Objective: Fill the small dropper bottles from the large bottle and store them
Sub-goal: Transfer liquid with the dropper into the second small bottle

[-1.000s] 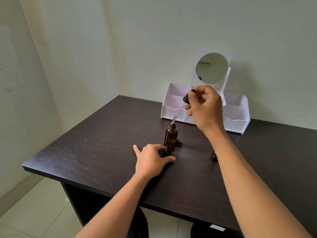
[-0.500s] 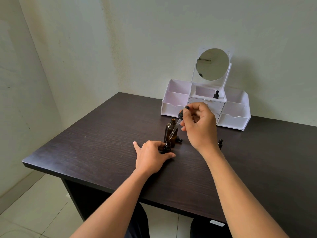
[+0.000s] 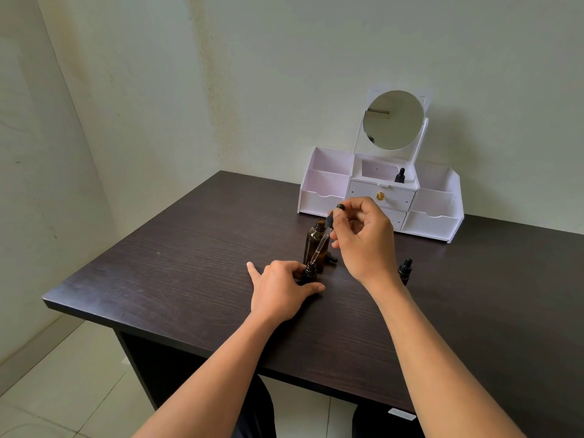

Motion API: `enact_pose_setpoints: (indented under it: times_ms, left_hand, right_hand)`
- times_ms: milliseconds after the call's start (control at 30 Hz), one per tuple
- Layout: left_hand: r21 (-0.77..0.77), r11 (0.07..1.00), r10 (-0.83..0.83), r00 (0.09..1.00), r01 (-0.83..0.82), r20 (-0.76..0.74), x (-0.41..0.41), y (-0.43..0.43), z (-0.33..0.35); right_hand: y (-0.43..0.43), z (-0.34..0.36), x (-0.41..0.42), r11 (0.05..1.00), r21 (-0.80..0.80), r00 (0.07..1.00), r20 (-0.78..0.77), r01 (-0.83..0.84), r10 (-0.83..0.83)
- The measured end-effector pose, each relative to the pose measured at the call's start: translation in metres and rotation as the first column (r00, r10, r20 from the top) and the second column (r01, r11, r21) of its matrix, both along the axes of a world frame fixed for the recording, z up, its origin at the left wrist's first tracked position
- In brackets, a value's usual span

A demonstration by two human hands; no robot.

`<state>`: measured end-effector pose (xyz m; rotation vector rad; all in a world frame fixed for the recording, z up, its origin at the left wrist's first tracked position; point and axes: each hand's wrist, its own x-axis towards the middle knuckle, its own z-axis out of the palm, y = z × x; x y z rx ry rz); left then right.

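Head view: right grip (image 3: 363, 241) pinches dropper (image 3: 320, 245), left grip (image 3: 278, 292) holds small bottle (image 3: 310, 271); organizer (image 3: 325, 197) behind.

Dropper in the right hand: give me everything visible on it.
The dropper has a black rubber bulb, a black collar and a thin clear tube, apparently glass. The right hand pinches it at bulb and collar. It is tilted: bulb up and right, tube slanting down-left in front of the large amber bottle. Its tip sits at the open mouth of the small bottle that the left hand holds. Whether the tube holds liquid cannot be told.
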<state>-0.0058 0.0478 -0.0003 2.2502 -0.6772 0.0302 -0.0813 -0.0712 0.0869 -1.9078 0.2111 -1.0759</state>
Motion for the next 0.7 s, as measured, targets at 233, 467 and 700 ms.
enact_pose_setpoints:
  times_ms: [233,467,700]
  left_hand:
    - [-0.009,1.000,0.000,1.000,0.000,0.008,0.0039,-0.0010,-0.0058]
    - [-0.007,1.000,-0.001,1.000,0.001,0.015,0.0041,-0.0009,-0.0061]
    - [-0.009,1.000,0.001,1.000,-0.001,0.014,0.0038,-0.0009,-0.0054]
  right_hand:
    - [-0.0004,-0.0048,0.0034,1.000,0.006,1.000,-0.024,0.001,-0.001]
    - [-0.0040,-0.0078,0.0038,1.000,-0.029,0.999,-0.047,0.005,-0.006]
    - [-0.0073,-0.0101,0.0047,0.999,-0.053,0.998,-0.061,0.004,-0.007]
